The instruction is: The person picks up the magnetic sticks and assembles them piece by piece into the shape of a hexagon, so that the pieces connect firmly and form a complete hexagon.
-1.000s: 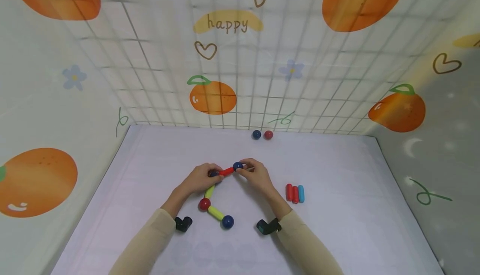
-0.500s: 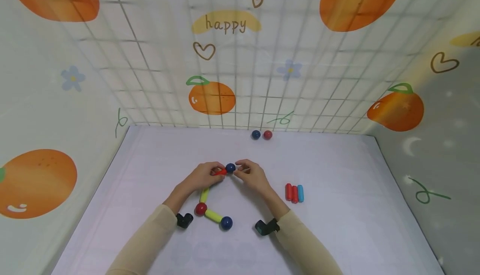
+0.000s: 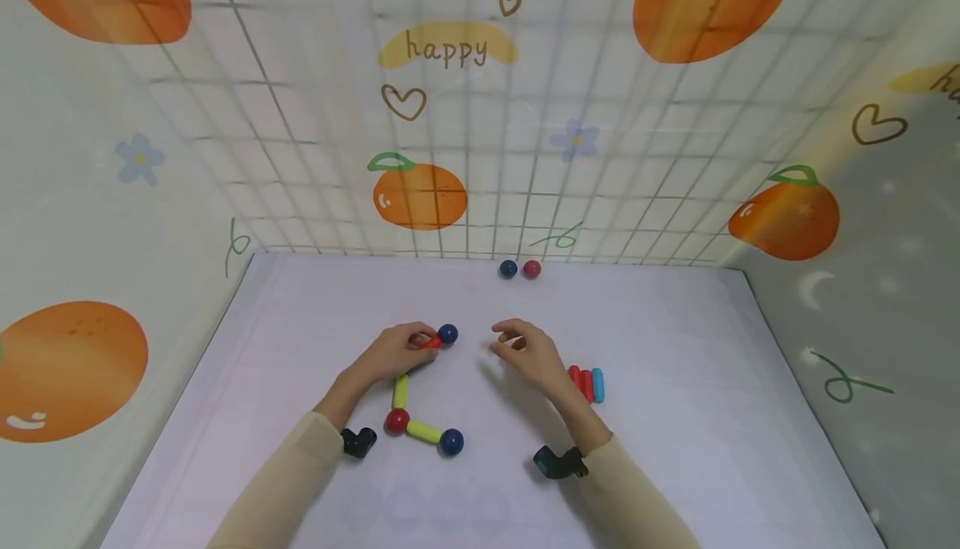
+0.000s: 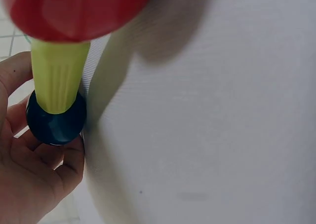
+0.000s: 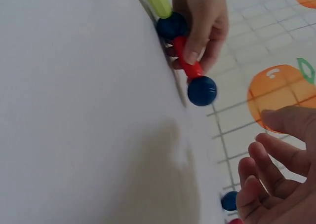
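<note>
In the head view my left hand pinches a red stick between thumb and fingers. A dark blue ball caps the stick's free end. The stick's other end meets a second blue ball, hidden by the hand from above. From there the chain runs through a yellow-green stick, a red ball, another yellow-green stick and a blue end ball. My right hand, fingers loosely bent and holding nothing, hovers right of the chain.
A loose blue ball and a loose red ball lie by the back edge of the white table. Two red sticks and a blue stick lie beyond my right forearm, which partly covers them. Printed cloth walls surround the table.
My right hand has let go of the blue end ball and moved away to the right. My left hand shifted its grip onto the red stick, and the chain moved slightly left.
</note>
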`<action>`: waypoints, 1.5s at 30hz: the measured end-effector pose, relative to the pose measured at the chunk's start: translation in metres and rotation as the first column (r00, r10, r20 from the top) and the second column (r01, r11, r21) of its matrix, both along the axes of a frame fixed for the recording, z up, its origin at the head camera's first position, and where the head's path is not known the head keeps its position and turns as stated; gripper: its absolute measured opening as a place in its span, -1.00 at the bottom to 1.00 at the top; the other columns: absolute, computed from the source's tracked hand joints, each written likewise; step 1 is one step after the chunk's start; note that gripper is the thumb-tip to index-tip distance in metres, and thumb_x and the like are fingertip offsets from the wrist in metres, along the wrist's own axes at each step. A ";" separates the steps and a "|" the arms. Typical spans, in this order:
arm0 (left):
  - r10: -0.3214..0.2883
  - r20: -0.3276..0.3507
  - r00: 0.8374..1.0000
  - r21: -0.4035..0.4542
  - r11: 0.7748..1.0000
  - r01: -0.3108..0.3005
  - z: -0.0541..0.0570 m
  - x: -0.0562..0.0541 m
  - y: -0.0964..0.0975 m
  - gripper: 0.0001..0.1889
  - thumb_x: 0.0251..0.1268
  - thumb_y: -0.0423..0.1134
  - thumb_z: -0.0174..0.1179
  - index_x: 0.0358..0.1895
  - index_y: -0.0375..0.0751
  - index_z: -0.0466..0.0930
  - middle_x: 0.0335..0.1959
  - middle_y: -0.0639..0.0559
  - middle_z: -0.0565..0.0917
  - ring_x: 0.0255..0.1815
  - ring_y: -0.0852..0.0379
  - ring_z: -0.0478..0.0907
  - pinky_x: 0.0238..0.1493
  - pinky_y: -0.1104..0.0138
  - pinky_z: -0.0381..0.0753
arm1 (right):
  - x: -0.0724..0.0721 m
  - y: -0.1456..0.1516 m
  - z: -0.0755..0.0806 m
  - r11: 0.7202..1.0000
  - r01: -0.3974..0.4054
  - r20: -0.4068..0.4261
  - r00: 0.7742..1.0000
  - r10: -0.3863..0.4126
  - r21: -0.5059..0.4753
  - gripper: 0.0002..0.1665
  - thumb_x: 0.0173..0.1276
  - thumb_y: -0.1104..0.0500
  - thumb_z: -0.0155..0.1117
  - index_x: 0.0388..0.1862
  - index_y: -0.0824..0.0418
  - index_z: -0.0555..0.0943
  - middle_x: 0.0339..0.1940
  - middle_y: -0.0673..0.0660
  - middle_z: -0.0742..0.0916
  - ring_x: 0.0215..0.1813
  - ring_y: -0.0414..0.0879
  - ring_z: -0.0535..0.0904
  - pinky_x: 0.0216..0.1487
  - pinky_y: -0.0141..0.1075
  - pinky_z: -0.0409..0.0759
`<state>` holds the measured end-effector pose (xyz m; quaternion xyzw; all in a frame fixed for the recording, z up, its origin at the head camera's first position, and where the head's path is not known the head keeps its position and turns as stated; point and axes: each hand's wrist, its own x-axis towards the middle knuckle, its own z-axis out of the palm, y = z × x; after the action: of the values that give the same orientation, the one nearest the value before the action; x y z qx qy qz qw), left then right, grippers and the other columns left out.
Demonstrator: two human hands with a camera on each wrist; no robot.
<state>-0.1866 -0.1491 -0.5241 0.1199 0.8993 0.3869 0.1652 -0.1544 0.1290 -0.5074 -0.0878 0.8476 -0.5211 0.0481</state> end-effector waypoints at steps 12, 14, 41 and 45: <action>0.014 0.006 1.000 0.021 1.000 -0.014 -0.008 0.000 -0.003 -0.65 0.30 -0.12 0.36 0.11 -0.10 0.63 -0.18 0.10 0.66 -0.24 0.12 0.54 -0.16 0.25 0.54 | 0.017 0.028 0.009 0.996 0.073 -0.094 0.993 -0.068 0.045 -0.65 0.33 0.15 0.44 0.08 0.14 0.67 -0.20 0.01 0.69 -0.20 -0.04 0.60 -0.22 -0.21 0.57; 0.014 0.005 1.000 0.022 1.000 -0.014 -0.008 0.000 -0.003 -0.65 0.30 -0.12 0.36 0.11 -0.11 0.63 -0.19 0.10 0.66 -0.24 0.12 0.54 -0.16 0.25 0.54 | 0.021 0.034 0.011 0.995 0.083 -0.110 0.991 -0.077 0.054 -0.65 0.33 0.16 0.44 0.08 0.13 0.67 -0.19 0.02 0.70 -0.20 -0.05 0.61 -0.21 -0.20 0.57; 0.036 0.009 0.999 0.027 0.999 -0.036 -0.010 0.001 -0.002 -0.70 0.30 -0.09 0.36 0.02 -0.09 0.67 -0.20 0.11 0.65 -0.21 0.13 0.54 -0.11 0.23 0.56 | 0.073 0.116 0.005 0.962 0.227 -0.053 0.974 -0.222 0.152 -0.64 0.38 0.09 0.39 0.11 0.14 0.65 -0.14 0.04 0.70 -0.15 -0.01 0.61 -0.24 -0.20 0.55; 0.037 0.008 0.999 0.024 0.999 -0.037 -0.011 0.001 -0.002 -0.70 0.30 -0.08 0.36 0.03 -0.09 0.67 -0.20 0.11 0.65 -0.21 0.13 0.54 -0.11 0.23 0.56 | 0.077 0.123 -0.001 0.955 0.244 -0.040 0.970 -0.241 0.166 -0.65 0.38 0.11 0.39 0.12 0.13 0.65 -0.11 0.07 0.70 -0.14 0.00 0.61 -0.24 -0.23 0.58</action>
<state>-0.1856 -0.1516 -0.5350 0.1037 0.8959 0.4012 0.1601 -0.0776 0.2519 -0.5082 0.0164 0.8936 -0.4482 -0.0170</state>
